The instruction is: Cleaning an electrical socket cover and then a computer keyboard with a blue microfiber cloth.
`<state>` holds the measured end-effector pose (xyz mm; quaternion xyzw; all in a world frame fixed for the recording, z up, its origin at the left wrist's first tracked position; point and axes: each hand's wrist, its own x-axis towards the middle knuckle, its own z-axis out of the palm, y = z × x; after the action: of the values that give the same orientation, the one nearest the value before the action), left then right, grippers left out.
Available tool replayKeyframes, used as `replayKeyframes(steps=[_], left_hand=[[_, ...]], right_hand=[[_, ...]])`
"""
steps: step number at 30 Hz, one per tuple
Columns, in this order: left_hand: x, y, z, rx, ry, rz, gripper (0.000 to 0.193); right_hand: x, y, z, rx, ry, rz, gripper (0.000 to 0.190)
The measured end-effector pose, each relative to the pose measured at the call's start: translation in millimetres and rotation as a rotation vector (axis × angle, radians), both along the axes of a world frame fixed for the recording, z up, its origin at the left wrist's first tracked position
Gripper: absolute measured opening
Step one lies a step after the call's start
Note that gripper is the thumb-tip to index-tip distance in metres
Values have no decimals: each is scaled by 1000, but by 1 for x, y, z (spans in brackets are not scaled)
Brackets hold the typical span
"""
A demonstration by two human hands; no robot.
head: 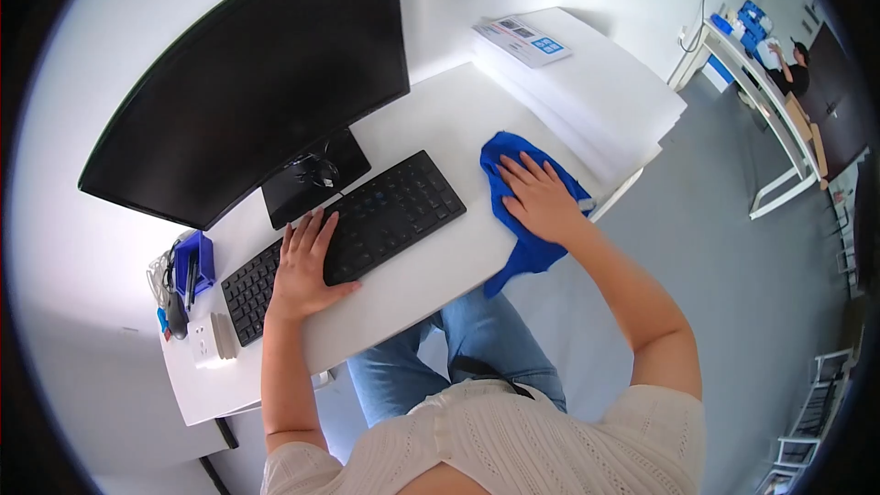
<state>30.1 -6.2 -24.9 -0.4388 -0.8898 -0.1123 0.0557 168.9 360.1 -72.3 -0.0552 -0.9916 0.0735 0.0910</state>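
Note:
My right hand (540, 201) lies flat, fingers spread, on a blue cloth (505, 144) at the right part of the white desk (440, 106). One end of the cloth hangs over the desk's front edge. My left hand (302, 265) rests with its fingers apart on a black keyboard (392, 213), its thumb reaching past the keyboard's front edge. Behind the keyboard stands a large black monitor (268, 75) with a dark screen; a cable with a plug lies on its base (350, 158).
A tall stack of white paper (584, 82) with a printed sheet (522, 40) on top stands at the back right. At the left are a blue pen box (205, 254), a dark mouse (177, 320) and a white socket block (205, 342). Far right, a person (794, 75) is by another table (770, 100).

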Motion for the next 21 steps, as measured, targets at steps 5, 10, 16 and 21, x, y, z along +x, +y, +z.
replayKeyframes(steps=[5, 10, 16, 21], left_hand=[[-2, 2, 2, 0, -9, -18, 101], [-5, 2, 3, -25, -19, -34, 96], [-6, 5, 10, -78, -48, -13, 87], [-8, 11, 12, -95, -41, 1, 83]], right_hand=[[-103, 32, -15, 53, 53, -130, 55], [-200, 20, -19, 100, 64, 180, 51], [-270, -29, -8, -98, -49, 734, 43], [-292, -26, -14, -43, 212, 612, 36]])
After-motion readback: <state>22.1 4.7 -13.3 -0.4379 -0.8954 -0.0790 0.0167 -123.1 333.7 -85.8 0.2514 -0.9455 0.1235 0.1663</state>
